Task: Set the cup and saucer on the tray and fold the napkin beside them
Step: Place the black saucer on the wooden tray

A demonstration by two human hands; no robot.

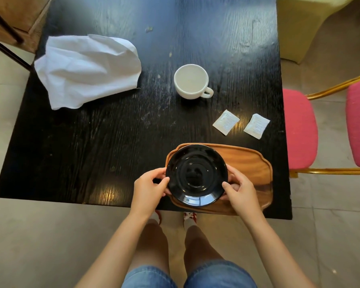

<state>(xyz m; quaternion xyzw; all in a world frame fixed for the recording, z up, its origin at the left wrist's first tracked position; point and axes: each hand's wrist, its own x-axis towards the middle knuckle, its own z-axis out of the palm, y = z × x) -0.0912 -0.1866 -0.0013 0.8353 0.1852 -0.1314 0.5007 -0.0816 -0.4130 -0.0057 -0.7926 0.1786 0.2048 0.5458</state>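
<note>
Hands hold a glossy black saucer (196,175) from both sides over the left end of a wooden tray (249,163). Left hand (148,187) curls round the saucer's left rim, thumb on top, fingers tucked under the edge; right hand (238,189) does the same on the right rim, thumb on top & fingers beneath. Can't tell whether the saucer's base is touching the tray or just above it. The tray sits at the near edge of a dark wood-grain table (112,146), toward the right side, w/ its right half bare. Further back, about mid-table, a white cup (192,82) stands upright on the tabletop, handle pointing to the near right, well apart from the tray. To the left of the cup, at the far left of the table, a white napkin (87,69) lies loose & rumpled, not folded, one corner hanging past the table's left edge. Between cup & tray, off to the right, two small white packets (226,122) lie flat side by side, near each other but not touching. A pink-cushioned chair (299,129) w/ a gold frame stands just right of the table. The person stands at the near edge, bare forearms reaching in, denim shorts and red-and-white shoes showing below.
</note>
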